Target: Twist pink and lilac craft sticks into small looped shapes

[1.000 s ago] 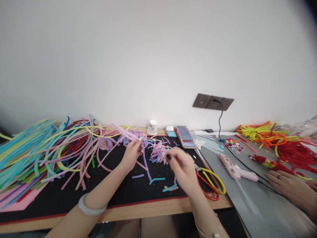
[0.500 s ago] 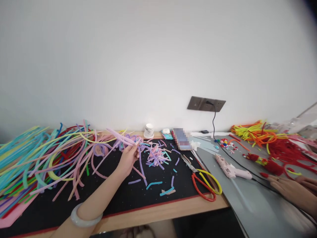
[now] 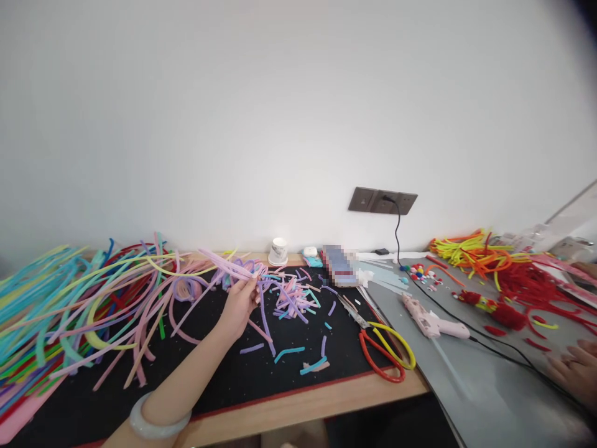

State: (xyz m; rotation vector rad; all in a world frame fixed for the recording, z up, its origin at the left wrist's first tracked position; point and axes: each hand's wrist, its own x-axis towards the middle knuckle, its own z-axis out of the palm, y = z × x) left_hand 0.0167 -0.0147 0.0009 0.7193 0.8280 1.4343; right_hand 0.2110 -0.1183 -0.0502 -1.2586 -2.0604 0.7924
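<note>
Right hand gone from view, left grip point(image 3: 237, 308) (pinched) holds pastel strips point(image 3: 227, 266) jutting leftward.

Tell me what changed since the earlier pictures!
The right hand left the cut pieces and is out of view. The other person's hand moved right. The left hand still holds pink-purple strips; the scissors stayed put.

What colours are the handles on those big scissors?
The scissors have one orange-red handle and one yellow handle, seen in the head view.
</note>
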